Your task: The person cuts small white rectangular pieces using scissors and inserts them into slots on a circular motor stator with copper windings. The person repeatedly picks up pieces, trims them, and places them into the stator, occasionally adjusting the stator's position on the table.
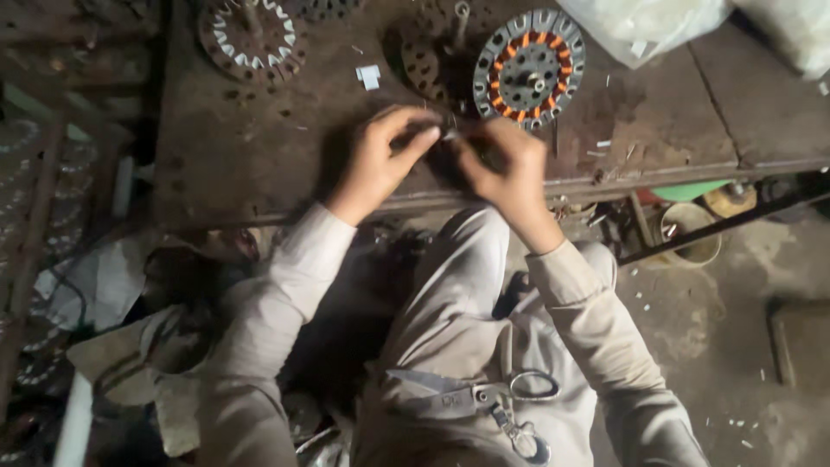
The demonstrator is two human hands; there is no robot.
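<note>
A small pale piece [450, 135] is pinched between the fingertips of the left hand [380, 164] and the right hand [506, 169], just above the workbench [242, 156]; both hands are closed on it. Just beyond, a wound stator [529, 69] with orange coils is seen, seemingly finished. A second stator [252, 36], holding only white slips, appears unwound.

On the workbench [259, 164], a wound stator [528, 68] lies just beyond the right hand [506, 169], another stator [252, 36] far left.
</note>
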